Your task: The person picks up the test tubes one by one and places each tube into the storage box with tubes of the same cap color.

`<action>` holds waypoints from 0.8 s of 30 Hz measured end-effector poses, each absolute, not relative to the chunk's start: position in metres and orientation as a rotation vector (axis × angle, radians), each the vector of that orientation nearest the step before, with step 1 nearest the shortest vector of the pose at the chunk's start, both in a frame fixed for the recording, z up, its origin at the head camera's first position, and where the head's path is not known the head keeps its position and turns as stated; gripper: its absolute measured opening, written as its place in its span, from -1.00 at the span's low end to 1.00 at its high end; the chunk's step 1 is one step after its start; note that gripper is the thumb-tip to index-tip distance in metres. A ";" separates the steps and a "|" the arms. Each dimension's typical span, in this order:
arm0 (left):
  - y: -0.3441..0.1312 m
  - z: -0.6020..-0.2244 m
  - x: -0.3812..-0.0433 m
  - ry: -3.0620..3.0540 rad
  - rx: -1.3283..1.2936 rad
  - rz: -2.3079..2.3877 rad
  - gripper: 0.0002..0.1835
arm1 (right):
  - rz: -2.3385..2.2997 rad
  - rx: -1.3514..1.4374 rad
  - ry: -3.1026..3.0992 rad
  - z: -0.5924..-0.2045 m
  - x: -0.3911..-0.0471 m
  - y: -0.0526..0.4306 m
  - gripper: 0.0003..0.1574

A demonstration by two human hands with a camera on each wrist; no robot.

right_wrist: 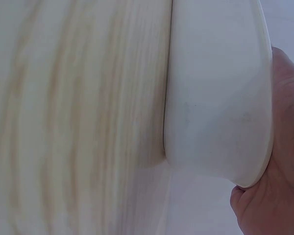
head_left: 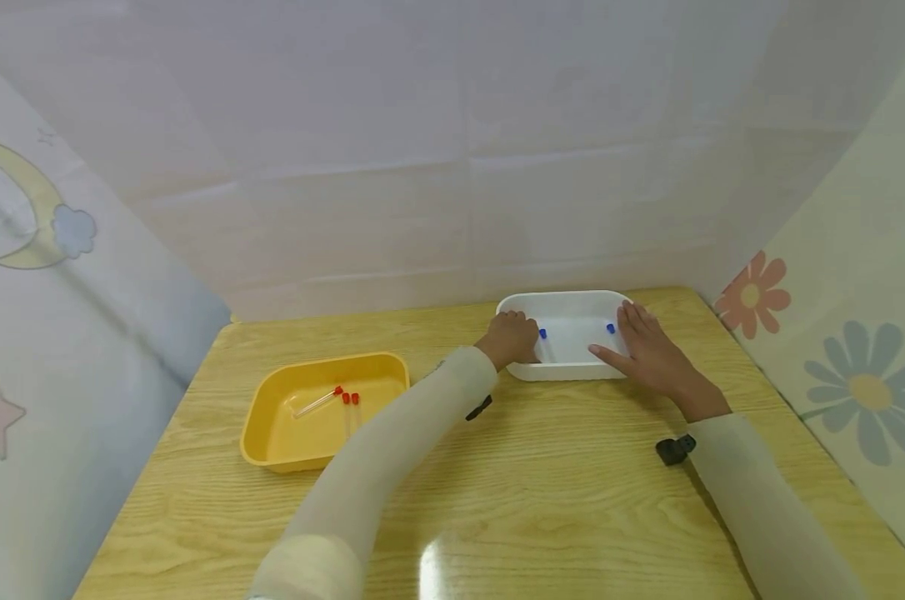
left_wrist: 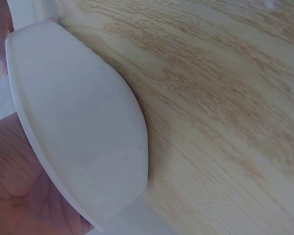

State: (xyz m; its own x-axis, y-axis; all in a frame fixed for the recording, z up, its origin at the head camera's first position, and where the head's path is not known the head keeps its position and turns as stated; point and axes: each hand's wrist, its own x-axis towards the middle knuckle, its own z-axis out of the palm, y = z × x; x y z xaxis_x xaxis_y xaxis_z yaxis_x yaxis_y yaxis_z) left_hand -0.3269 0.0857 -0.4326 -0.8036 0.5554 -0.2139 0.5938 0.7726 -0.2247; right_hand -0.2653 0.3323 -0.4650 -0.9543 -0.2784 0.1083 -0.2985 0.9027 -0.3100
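Note:
A white tray point(head_left: 568, 372) stands at the back right of the table, with two blue-capped clear tubes point(head_left: 542, 333) visible inside. At the tray's left end my left hand point(head_left: 514, 337) reaches over the rim with bent fingers. Its fingertips are hidden, so whether it grips anything cannot be told. My right hand point(head_left: 647, 350) rests over the right end, fingers straight and thumb spread into the tray, close to a second blue cap point(head_left: 611, 328). Both wrist views look at the tray's outer wall point(left_wrist: 83, 117), with a palm point(right_wrist: 286, 161) against the rim.
A yellow tray point(head_left: 276, 457) sits at the left, partly behind my left forearm. Red-capped clear tubes point(head_left: 317, 403) lie in it. Dark wrist devices point(head_left: 675, 450) show by both sleeves. A pale curtain point(head_left: 422, 167) hangs along the table's back edge.

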 end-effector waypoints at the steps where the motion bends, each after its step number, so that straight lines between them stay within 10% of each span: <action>1: 0.086 -0.432 -0.327 2.826 0.919 -0.425 -0.28 | 0.506 0.461 -3.001 -0.465 -0.265 0.332 0.23; 24: 0.088 -0.429 -0.325 2.857 0.932 -0.398 -0.30 | 0.504 0.472 -2.989 -0.463 -0.267 0.335 0.22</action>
